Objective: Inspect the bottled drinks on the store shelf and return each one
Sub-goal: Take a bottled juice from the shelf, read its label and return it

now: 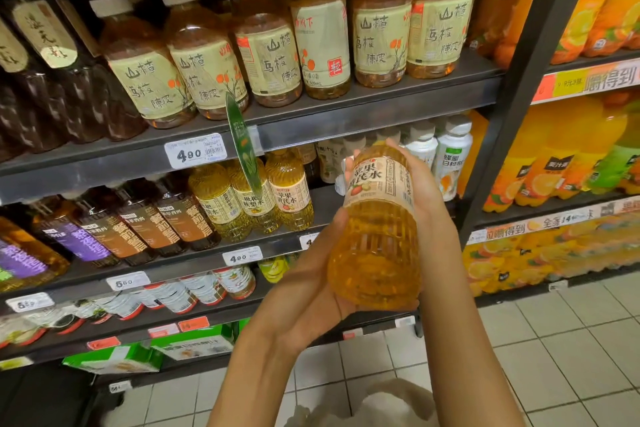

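Holding a yellow bottle (377, 225) in two hands in front of the drink shelf (346, 114).

The bottle is out in the air, off the shelf, and it leans so its top points away and its bottom points back at the person. The left hand (308, 291) is under the bottom end, with the palm up and the thumb curled along the bottle's left side. The right hand (424, 191) wraps round the right side near the label, fingers bent over the top part. Both arms reach up from below. More yellow bottles (256, 194) stand on the shelf just to the left.
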